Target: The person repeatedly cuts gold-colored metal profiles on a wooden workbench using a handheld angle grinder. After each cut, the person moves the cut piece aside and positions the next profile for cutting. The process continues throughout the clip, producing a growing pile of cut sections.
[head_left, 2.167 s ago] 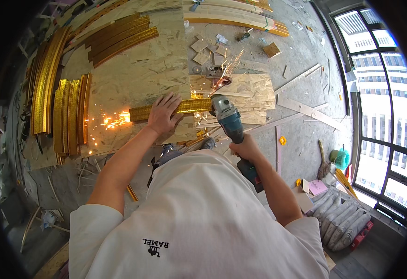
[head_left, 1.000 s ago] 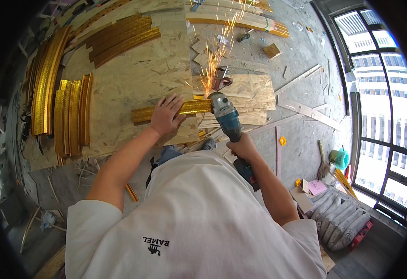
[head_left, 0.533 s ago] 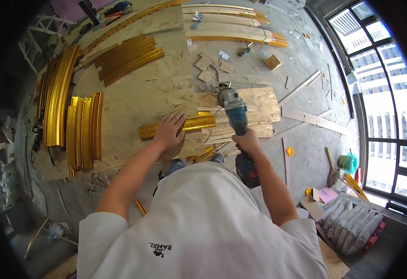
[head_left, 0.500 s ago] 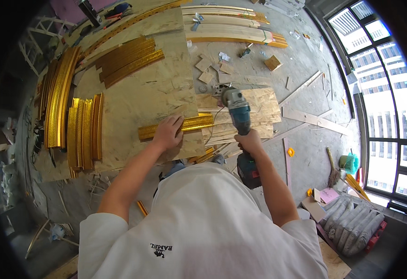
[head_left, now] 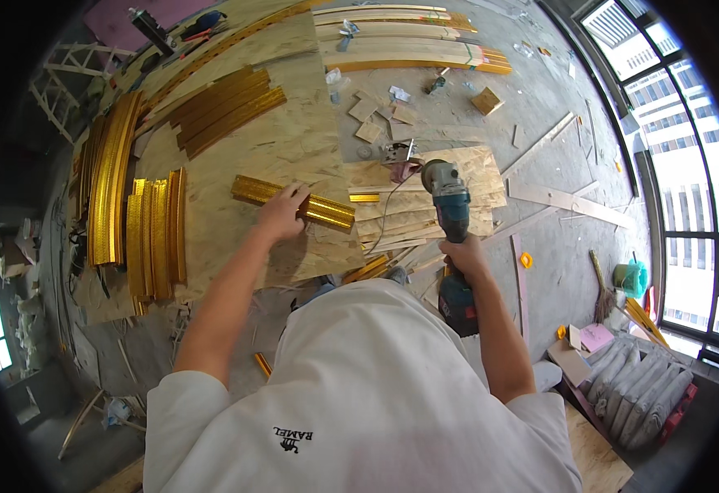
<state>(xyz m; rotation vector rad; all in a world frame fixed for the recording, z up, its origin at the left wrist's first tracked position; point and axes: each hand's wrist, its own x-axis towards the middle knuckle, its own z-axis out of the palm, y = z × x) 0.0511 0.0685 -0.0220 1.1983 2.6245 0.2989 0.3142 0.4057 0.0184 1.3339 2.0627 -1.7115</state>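
Observation:
My left hand is closed around a gold moulding strip, which lies slanted over the right part of the board table. A small shadow shows beneath that hand. My right hand grips a blue-green cordless angle grinder by its body, its head pointing away from me and its black battery end toward me. The grinder stays apart from the strip. Past the table's right edge, a short gold piece rests on the stacked boards.
Gold moulding strips stand in piles at the left and lie on the table's far part. Long wooden strips cover the floor beyond. A broom and a green bucket are by the window at right.
The strip has turned and moved left and away from the table's right edge with my left hand. A short gold piece now lies apart from it. The grinder has shifted right.

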